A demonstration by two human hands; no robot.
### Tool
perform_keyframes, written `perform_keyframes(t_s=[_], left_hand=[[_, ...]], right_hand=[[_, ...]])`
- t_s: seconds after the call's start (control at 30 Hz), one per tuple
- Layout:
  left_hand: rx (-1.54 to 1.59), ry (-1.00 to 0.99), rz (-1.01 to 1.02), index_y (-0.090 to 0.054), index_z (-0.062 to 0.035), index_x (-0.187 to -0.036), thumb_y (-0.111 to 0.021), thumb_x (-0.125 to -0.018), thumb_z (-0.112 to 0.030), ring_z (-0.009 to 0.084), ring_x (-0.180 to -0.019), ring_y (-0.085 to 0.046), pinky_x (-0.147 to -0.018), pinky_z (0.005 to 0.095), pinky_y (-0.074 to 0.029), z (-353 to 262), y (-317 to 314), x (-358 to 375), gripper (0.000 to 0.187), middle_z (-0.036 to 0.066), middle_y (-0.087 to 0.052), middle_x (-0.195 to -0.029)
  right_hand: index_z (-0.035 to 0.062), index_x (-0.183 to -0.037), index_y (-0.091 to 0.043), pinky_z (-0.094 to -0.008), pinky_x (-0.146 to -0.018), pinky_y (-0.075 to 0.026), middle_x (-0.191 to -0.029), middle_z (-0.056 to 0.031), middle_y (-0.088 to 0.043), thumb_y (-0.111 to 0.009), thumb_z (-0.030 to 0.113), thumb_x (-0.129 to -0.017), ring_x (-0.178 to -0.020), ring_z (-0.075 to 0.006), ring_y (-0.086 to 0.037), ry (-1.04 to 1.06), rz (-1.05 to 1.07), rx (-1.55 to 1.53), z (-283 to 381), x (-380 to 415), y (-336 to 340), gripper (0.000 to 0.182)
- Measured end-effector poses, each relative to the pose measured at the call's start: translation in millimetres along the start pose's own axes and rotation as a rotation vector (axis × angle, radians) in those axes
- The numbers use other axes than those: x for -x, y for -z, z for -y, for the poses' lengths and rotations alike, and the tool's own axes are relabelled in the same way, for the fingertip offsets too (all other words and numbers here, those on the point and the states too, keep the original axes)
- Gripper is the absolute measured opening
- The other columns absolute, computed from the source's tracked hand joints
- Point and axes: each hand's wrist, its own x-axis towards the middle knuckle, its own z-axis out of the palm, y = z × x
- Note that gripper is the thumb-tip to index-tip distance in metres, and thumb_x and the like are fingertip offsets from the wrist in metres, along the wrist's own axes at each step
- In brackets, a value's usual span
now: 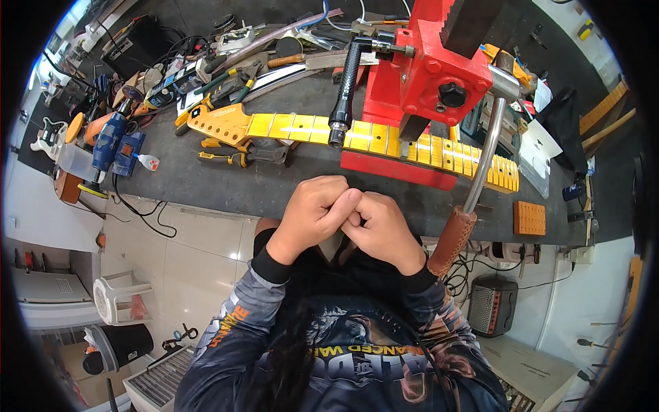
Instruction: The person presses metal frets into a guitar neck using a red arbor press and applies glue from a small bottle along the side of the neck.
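Note:
My left hand (307, 218) and my right hand (386, 232) meet at the front edge of the bench, fingers curled in and thumbs touching. Whatever lies between the fingers, if anything, is hidden. Just beyond them, a yellow guitar neck (300, 128) with metal frets lies across the red press (434, 72). The press's dark ram (414, 128) comes down onto the fretboard, and a red support block (398, 170) sits under the neck. A black ratchet handle (345, 86) hangs over the neck. To the right of my right hand is the press lever's brown leather grip (453, 240).
Yellow-handled pliers (223, 156) lie beneath the headstock. Tools and files crowd the back of the dark bench (199, 180). A blue cordless drill (110, 141) stands left, and a drilled wooden block (529, 218) lies right. Below are a white stool (118, 296) and an amplifier (493, 305).

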Motion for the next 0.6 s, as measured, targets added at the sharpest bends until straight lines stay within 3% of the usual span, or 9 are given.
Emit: perform_keyframes(t_s=[0.6], left_hand=[[-0.009, 0.002, 0.003, -0.068, -0.0032, -0.076, -0.071, -0.109, -0.018, 0.0326, -0.065, -0.062, -0.065, 0.0439, -0.049, 0.1, 0.2, 0.5, 0.036, 0.011, -0.064, -0.07]], right_hand=[[0.0047, -0.089, -0.057, -0.0511, -0.07, -0.05, -0.073, -0.0133, -0.062, -0.079, 0.01, -0.089, -0.072, -0.041, -0.064, 0.002, 0.006, 0.008, 1.0, 0.0, 1.0, 0.022]])
